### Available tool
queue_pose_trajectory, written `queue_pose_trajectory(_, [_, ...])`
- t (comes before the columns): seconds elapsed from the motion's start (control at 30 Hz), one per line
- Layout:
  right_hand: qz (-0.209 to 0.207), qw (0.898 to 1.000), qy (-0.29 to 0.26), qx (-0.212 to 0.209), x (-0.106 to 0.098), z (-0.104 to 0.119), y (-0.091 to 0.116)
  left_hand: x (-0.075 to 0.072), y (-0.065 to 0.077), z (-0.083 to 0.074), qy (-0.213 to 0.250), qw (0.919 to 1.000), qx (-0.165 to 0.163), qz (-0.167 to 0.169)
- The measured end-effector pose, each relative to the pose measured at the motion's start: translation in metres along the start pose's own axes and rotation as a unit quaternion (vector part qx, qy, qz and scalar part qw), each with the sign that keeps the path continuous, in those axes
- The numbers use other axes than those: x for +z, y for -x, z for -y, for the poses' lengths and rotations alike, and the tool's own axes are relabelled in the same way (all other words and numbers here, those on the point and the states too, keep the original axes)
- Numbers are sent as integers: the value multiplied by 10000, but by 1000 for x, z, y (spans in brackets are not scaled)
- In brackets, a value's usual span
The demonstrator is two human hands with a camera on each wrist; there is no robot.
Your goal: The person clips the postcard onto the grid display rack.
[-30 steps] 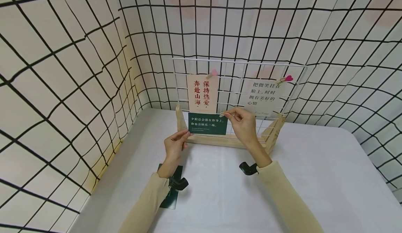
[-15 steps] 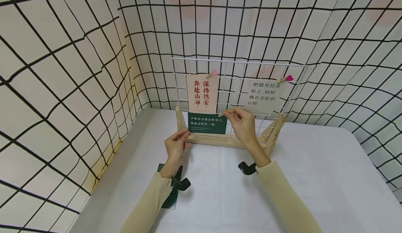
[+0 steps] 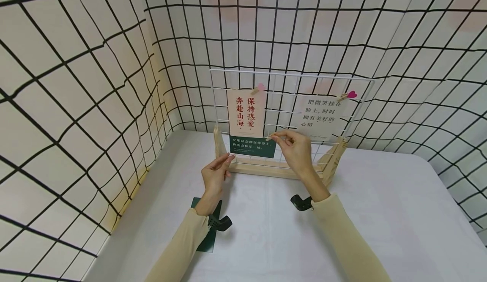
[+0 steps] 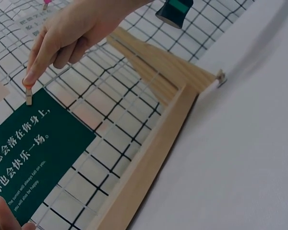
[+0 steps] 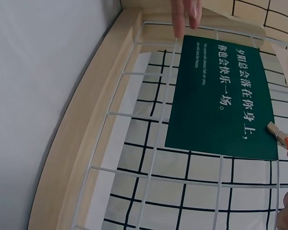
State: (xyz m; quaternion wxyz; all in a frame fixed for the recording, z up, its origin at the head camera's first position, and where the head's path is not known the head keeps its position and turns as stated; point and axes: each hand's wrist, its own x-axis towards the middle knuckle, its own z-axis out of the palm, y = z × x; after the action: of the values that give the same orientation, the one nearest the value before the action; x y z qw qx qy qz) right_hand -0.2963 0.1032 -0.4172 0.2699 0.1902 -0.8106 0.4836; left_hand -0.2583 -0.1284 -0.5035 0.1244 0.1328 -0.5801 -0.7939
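Note:
A dark green card (image 3: pixel 252 147) with white lettering lies against the white wire grid (image 3: pixel 289 79), just below a pink card (image 3: pixel 247 113) with red characters. My right hand (image 3: pixel 296 149) pinches a small wooden clothespin (image 5: pixel 274 130) at the green card's upper right corner. At the opposite lower corner is my left hand (image 3: pixel 215 174); its fingertips (image 5: pixel 178 29) are right at the card's edge, with none of them over its face in the right wrist view. The left wrist view shows the clothespin's tip overlapping the card's top edge.
A wooden stand (image 3: pixel 266 170) holds the grid upright. A white card (image 3: pixel 318 119) hangs at right under a clothespin with a red heart (image 3: pixel 351 94); a pink heart clip (image 3: pixel 260 88) holds the pink card. Another dark green card (image 3: pixel 207 242) lies on the table, partly under my left forearm.
The green card has shifted slightly upward, its top edge now under the pink card. My left fingertips have come away from its face to its corner. My right hand stays nearly still.

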Motion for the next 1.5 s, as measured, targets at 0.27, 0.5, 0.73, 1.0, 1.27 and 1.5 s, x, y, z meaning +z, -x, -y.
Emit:
queue_pose_trajectory(0.27, [-32,9995,249,-180,-3,1,1,1,0,-1,33,10000,-33,16])
queue_pose_trajectory(0.5, [-121,9986,327,-389,-7,3,6,-2,3,-4,-39,9999,-69,68])
queue_pose_trajectory(0.73, [-119,9993,-185,303,-25,2,24,-12,12,-9,-299,9985,-16,450])
queue_pose_trajectory(1.0, [118,9890,-506,1386,-48,-2,55,-40,23,-15,-1087,9924,-162,548])
queue_pose_trajectory(1.27, [331,9743,-372,2197,-74,-10,93,-79,24,-20,-2154,9711,-377,960])
queue_pose_trajectory(1.5, [473,9621,-26,2686,-89,-65,136,-112,19,-31,-3506,9248,211,1466])
